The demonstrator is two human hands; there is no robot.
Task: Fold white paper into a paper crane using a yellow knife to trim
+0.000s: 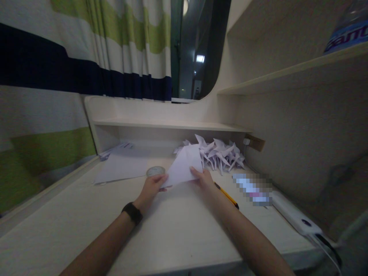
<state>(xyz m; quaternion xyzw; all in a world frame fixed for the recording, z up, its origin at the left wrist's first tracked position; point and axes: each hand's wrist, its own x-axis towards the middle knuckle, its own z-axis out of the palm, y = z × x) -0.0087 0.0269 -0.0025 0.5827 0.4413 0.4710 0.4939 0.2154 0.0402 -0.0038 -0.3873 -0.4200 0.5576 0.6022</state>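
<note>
A sheet of white paper (pixel 184 166) is held up over the desk between my two hands, one corner pointing away from me. My left hand (pixel 153 186) pinches its lower left corner, thumb on top. On the right edge, my right hand (pixel 202 178) grips the same sheet with the thumb on its face and the other fingers hidden behind. Just past the paper lies a heap of white paper pinwheels (pixel 221 153). Beside my left fingertips is a round clear-grey disc (pixel 155 171). A yellow and black pen-like tool (pixel 226 194) rests by my right wrist.
White sheets (pixel 122 165) lie at the back left of the desk (pixel 161 237). On the right are a blurred-out device (pixel 253 189) and a white power strip (pixel 296 212) with cables. A low shelf (pixel 169 124) overhangs the back; a bottle (pixel 349 30) stands on an upper shelf.
</note>
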